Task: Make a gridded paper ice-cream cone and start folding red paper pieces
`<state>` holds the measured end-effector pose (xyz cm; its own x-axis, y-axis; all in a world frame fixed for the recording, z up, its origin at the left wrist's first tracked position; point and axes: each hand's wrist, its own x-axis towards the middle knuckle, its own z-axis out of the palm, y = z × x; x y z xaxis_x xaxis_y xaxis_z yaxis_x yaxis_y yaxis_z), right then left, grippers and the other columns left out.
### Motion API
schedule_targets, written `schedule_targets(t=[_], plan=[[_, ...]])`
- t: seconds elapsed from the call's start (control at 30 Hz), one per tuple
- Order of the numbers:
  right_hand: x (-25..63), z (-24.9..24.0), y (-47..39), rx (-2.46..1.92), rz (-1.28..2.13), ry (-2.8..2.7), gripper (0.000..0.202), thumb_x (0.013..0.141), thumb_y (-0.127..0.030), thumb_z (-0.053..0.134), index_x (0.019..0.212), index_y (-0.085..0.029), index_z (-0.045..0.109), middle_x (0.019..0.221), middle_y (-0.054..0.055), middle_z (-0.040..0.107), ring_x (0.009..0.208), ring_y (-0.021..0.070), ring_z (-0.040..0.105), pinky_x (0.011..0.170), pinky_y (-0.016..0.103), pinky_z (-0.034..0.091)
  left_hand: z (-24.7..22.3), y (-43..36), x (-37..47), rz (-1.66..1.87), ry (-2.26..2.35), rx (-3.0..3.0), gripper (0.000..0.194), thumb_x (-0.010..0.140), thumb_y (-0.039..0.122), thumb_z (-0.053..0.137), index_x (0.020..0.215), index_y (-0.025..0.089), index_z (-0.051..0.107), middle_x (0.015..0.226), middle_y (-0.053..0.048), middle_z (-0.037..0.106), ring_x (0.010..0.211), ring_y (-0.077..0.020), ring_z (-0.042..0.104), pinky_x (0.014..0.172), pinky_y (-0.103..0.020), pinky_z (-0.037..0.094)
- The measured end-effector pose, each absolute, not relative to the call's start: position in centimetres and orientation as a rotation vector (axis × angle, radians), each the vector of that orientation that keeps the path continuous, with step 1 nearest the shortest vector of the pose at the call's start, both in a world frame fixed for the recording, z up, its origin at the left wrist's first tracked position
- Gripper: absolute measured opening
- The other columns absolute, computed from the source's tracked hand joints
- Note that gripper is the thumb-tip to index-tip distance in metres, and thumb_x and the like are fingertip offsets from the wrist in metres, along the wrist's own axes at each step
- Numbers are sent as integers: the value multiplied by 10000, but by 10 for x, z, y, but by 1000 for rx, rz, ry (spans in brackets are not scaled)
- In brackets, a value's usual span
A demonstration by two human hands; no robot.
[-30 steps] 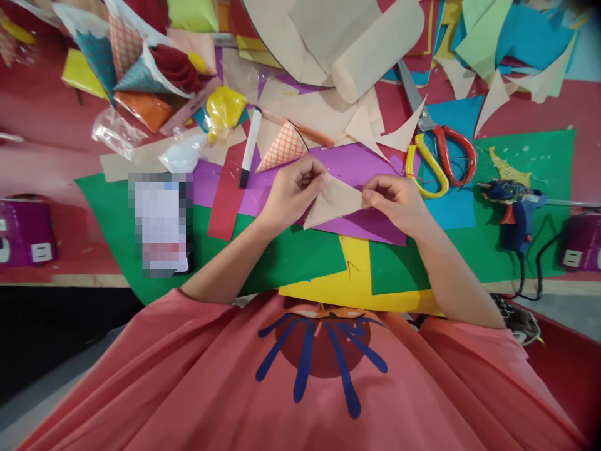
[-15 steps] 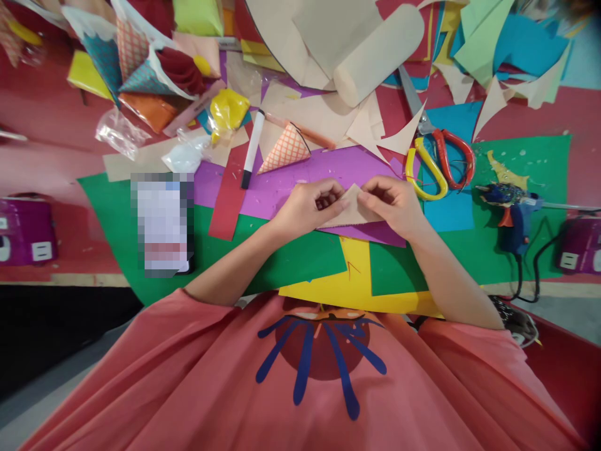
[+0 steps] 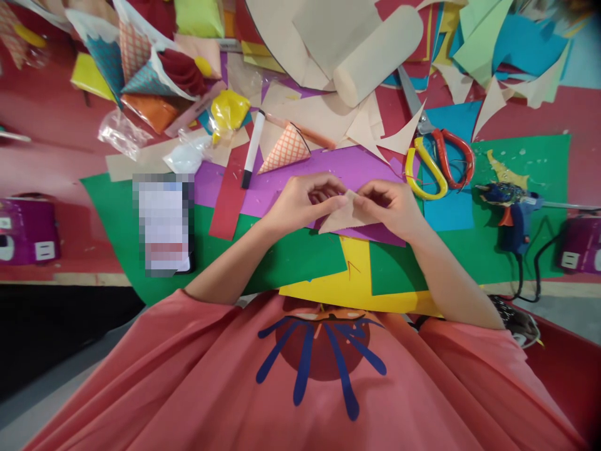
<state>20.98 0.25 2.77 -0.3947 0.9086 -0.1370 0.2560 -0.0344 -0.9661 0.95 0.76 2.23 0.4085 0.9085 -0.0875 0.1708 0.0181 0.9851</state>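
- Beige paper [image 3: 345,218] is pinched near its peak by left hand [image 3: 298,202] and right hand [image 3: 390,203], probably for control.
- Checked cone [image 3: 288,148] is set beyond the paper, likely for clearance.

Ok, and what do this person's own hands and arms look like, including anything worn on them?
The left hand and right hand are ungloved, with no ring, watch or bracelet visible; nail details are too small to tell. The forearms are uncovered below the loose, coral-pink left sleeve and right sleeve, which look plain and end near the elbows.
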Motion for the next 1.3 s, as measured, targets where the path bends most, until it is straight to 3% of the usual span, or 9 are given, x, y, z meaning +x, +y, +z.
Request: schedule_targets(t=[0.2, 0.3, 0.43, 0.5, 0.6, 0.77, 0.93, 1.13, 1.3], plan=[[216, 32, 5, -1221, 1490, -1764, 317, 825, -478, 652, 734, -175, 643, 649, -2, 633, 597, 106, 532, 549, 235, 414, 21, 9, 13, 792, 1019, 1375, 296, 749, 429, 712, 696, 165, 589, 622, 20, 570, 563, -68, 506, 500, -186, 402], [225, 32, 11, -1272, 1348, -1689, 314, 815, -473, 667, 685, -190, 627, 623, -10, 608, 588, 108, 541, 562, 243, 448, 15, 12, 11, 919, 1073, 1309, 310, 774, 450, 689, 706, 189, 536, 587, 42, 507, 503, -58, 470, 452, -194, 371], [224, 23, 15, -1240, 1304, -1339, 322, 785, -531, 685, 900, -233, 641, 871, 8, 664, 778, 129, 631, 677, 260, 538, 4, 14, 11, 1075, 1192, 1282, 368, 811, 538, 648, 739, 210, 496, 556, 56, 462, 441, -48, 440, 397, -200, 315], [215, 17, 12, -1159, 1516, -1197, 468, 734, -576, 712, 1052, -253, 598, 998, 16, 664, 867, 144, 656, 716, 275, 568, 2, 12, 13, 1112, 1223, 1274, 419, 802, 598, 637, 748, 212, 483, 538, 62, 466, 412, -43, 441, 386, -198, 314], [200, 12, 5, -1068, 1787, -1156, 547, 691, -605, 731, 1052, -233, 558, 993, 24, 663, 869, 158, 663, 747, 300, 577, 2, 8, 17, 1124, 1206, 1243, 471, 781, 658, 624, 767, 215, 465, 527, 69, 503, 401, -49, 481, 397, -198, 365], [190, 13, -4, -1168, 1663, -1287, 576, 688, -632, 725, 1043, -209, 560, 1035, 56, 679, 1006, 203, 641, 862, 349, 549, 7, 2, 25, 1085, 1097, 1140, 483, 733, 623, 703, 784, 219, 442, 573, 77, 585, 436, -49, 549, 433, -194, 445], [193, 13, -1, -1290, 1518, -1291, 517, 658, -625, 755, 916, -210, 587, 880, 27, 682, 843, 189, 643, 746, 333, 549, 9, -3, 28, 999, 1047, 1082, 460, 739, 594, 705, 787, 218, 444, 593, 62, 612, 465, -69, 587, 417, -190, 443], [193, 16, -1, -1305, 1539, -1297, 483, 643, -634, 757, 797, -202, 604, 604, -45, 541, 545, 103, 500, 502, 240, 436, 12, -2, 28, 1000, 1069, 1167, 349, 742, 409, 738, 718, 183, 472, 584, 77, 504, 471, -23, 471, 421, -156, 363], [197, 16, 0, -1241, 1610, -1302, 450, 684, -571, 763, 886, -191, 628, 782, -7, 653, 711, 145, 608, 629, 278, 518, 14, -2, 27, 937, 1022, 1149, 312, 762, 387, 727, 776, 180, 494, 573, 82, 525, 453, -24, 483, 422, -150, 370]])
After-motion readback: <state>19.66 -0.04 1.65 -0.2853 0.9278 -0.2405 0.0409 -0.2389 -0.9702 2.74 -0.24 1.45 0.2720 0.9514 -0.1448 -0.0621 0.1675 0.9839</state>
